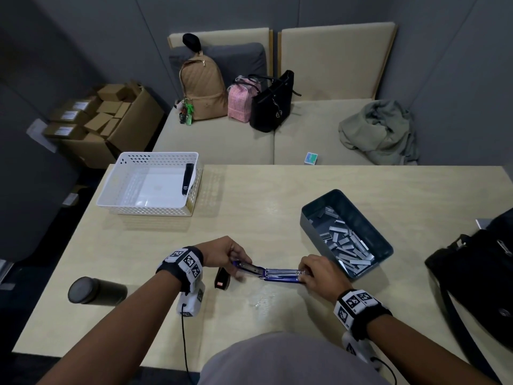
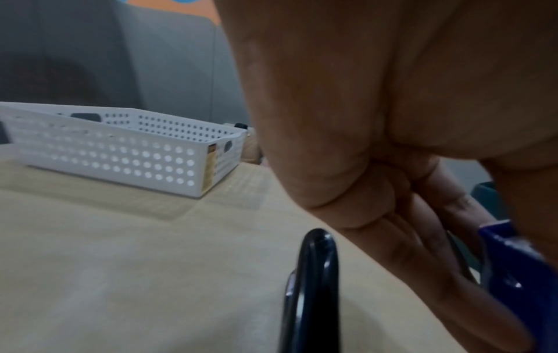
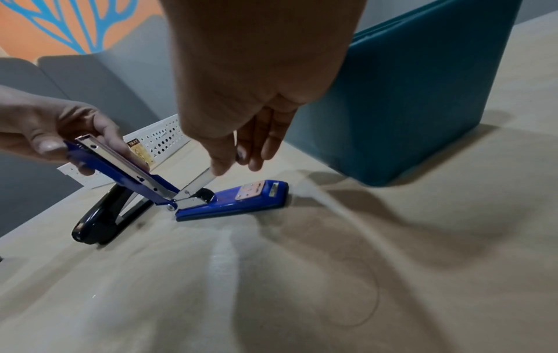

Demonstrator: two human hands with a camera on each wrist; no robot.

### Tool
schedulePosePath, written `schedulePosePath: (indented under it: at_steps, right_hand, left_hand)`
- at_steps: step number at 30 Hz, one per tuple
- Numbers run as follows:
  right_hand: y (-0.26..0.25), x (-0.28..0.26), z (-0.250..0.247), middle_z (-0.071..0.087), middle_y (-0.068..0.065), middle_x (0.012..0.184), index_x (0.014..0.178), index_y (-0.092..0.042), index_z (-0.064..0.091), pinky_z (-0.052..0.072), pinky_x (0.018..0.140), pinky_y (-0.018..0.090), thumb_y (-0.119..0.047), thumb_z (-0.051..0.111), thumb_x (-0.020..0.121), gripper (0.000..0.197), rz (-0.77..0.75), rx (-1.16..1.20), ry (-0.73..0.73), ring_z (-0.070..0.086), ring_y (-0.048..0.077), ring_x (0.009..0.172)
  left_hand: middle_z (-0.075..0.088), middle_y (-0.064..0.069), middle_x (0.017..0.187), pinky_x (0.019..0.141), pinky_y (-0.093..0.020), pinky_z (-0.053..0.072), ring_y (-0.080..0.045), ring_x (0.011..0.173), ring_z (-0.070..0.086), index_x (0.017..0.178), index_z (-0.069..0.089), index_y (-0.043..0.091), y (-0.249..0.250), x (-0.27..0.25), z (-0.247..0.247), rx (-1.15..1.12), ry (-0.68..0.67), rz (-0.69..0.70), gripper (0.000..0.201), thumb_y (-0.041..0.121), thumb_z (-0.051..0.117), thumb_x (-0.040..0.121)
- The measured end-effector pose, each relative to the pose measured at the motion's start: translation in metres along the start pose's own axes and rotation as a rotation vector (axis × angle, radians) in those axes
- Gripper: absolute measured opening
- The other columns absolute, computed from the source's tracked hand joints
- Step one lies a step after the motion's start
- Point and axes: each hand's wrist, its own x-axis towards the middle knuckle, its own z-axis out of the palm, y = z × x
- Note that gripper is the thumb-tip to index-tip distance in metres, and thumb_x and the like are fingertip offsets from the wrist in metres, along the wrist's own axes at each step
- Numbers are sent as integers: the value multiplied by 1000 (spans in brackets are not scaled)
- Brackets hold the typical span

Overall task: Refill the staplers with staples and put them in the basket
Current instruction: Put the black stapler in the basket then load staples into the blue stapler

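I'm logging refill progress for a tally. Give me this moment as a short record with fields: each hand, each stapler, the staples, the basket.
left hand: holds the blue stapler's raised top arm
right hand: fingertips on its metal staple rail
blue stapler: hinged wide open, base on table
black stapler on table: lying beside the blue one
black stapler in basket: by right wall
white basket: far left
staples: loose in teal bin

On the bench [image 1: 388,184] we see the basket [image 1: 125,202] far left with one stapler [image 1: 188,179] in it, the staple bin [image 1: 385,245] right, and an opened stapler [image 1: 277,274] nearest us between them.
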Motion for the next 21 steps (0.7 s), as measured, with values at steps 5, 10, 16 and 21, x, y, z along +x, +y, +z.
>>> schedulePosePath:
  at_steps: [5, 10, 16, 21]
  right_hand:
    - [-7, -2, -6, 59, -17, 95, 96, -26, 63, 49, 75, 19, -31, 64, 87, 10, -80, 92, 37, 56, 1, 83]
    - [-32, 10, -7, 61, -11, 93, 102, -18, 71, 50, 73, 12, -23, 75, 81, 22, -149, 330, 42, 60, 1, 80]
    - [-35, 11, -10, 70, -3, 95, 100, -14, 74, 58, 68, 25, -23, 77, 79, 23, -38, 600, -12, 70, 9, 72]
    - [-33, 20, -17, 76, 8, 79, 95, -11, 72, 58, 74, 30, -28, 80, 77, 26, 167, 750, -139, 72, 18, 70]
  left_hand:
    - [75, -1, 84, 72, -19, 49, -2, 71, 63, 98, 78, 15, 35, 7, 15, 190, 49, 59, 33, 20, 87, 67]
    - [70, 0, 71, 63, -26, 43, -7, 61, 55, 82, 78, 16, 55, 27, 36, 324, 148, 89, 31, 34, 90, 60]
    - [73, -11, 74, 58, -27, 42, -10, 59, 54, 77, 76, 13, 59, 32, 44, 417, 200, 107, 35, 40, 89, 59]
    - [72, -8, 69, 54, -25, 40, -8, 53, 50, 76, 75, 13, 65, 35, 56, 514, 267, 161, 36, 43, 88, 61]
